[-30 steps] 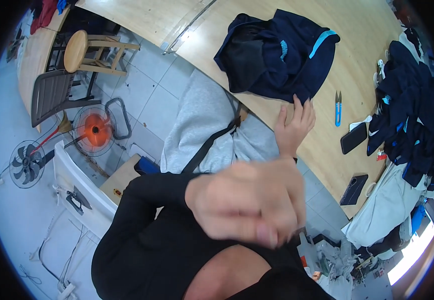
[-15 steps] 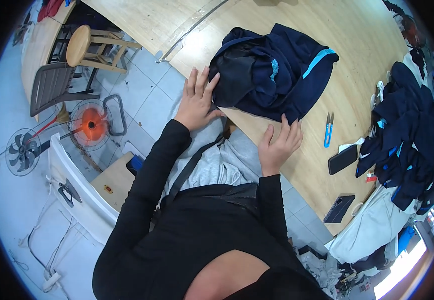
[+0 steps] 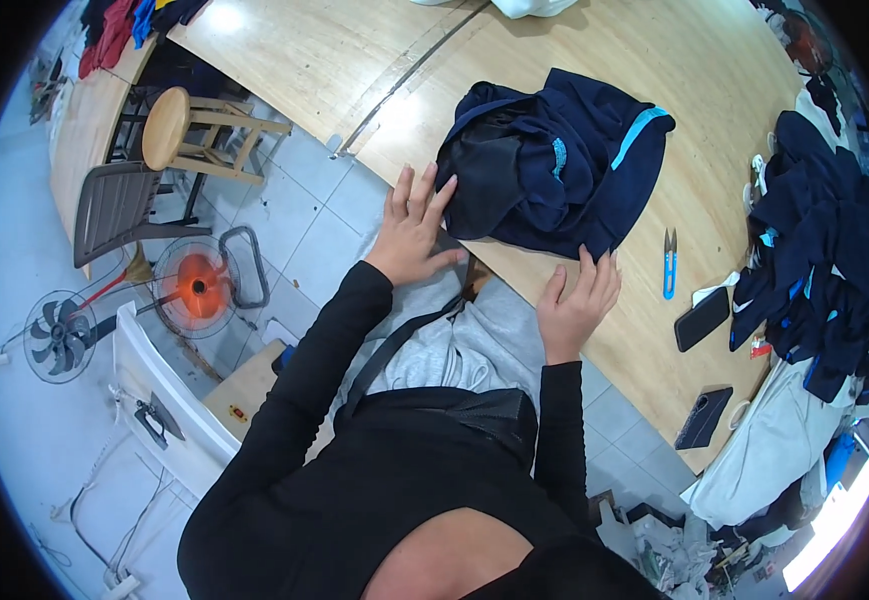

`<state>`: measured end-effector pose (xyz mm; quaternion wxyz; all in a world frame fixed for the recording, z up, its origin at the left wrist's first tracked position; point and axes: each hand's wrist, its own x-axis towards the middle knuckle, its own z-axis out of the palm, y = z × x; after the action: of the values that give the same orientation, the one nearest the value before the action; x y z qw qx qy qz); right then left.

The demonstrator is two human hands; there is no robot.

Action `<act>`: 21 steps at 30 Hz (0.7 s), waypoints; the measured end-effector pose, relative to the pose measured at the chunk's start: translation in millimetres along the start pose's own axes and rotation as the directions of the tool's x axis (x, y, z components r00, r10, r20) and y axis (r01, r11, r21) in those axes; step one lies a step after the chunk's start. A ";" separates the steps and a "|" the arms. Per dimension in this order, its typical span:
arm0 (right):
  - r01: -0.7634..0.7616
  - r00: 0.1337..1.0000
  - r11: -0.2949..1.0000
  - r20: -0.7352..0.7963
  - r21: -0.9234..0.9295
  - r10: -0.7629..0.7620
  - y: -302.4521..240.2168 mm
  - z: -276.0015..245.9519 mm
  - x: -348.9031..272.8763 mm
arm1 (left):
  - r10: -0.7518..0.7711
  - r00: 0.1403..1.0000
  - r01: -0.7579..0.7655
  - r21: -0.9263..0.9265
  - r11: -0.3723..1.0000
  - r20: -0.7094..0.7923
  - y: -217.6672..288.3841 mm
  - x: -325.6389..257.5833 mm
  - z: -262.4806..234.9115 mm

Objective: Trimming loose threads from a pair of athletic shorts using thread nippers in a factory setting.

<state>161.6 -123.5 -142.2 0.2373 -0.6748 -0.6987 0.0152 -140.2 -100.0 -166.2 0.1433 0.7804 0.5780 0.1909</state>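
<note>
A navy garment (image 3: 594, 150) with light-blue trim and a black panel lies bunched on the wooden table (image 3: 714, 200) in front of me. My left hand (image 3: 411, 228) is open at the garment's left side, its fingertips at the black panel and its thumb over the table edge. At the near right, my right hand (image 3: 579, 305) is open too, fingers extended, the tips by the garment's lower edge. Neither hand grips the cloth. To the right of the garment lies a pair of blue-handled thread snips (image 3: 670, 264).
A black phone (image 3: 702, 320) and a dark wallet-like case (image 3: 703, 417) lie on the right. Beyond them is a heap of navy garments (image 3: 819, 240). On my left stand a wooden stool (image 3: 166, 128), a brown chair (image 3: 119, 212), an orange-centred fan (image 3: 197, 287) and an iron (image 3: 159, 418) on a white board.
The view has shifted a little, so everything sits slightly lower and mostly further right. Both hands keep nearly the same place against the garment, which looks unchanged.
</note>
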 end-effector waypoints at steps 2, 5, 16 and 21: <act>-0.004 1.000 1.000 0.001 0.006 0.004 -4.3 -0.5 -1.7 | 0.013 1.000 -0.013 -0.037 0.999 0.002 -2.0 -0.4 -5.8; 0.023 1.000 1.000 -0.005 0.012 -0.023 -7.7 -0.2 0.2 | 0.002 1.000 -0.001 -0.043 0.999 0.023 -8.2 -7.1 -9.0; 0.065 0.998 0.994 0.018 -0.085 -0.063 -6.8 4.8 -8.7 | -0.101 0.994 0.102 0.025 0.994 -0.041 1.7 -10.8 -1.6; 0.065 0.998 0.995 0.014 -0.079 -0.064 -4.9 4.5 -6.7 | -0.055 0.996 0.058 0.038 0.998 -0.075 0.6 -8.1 -1.7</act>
<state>155.3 -129.0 -146.6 0.2069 -0.6607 -0.7214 -0.0165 -142.6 -107.9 -165.5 0.1115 0.7589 0.6084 0.2038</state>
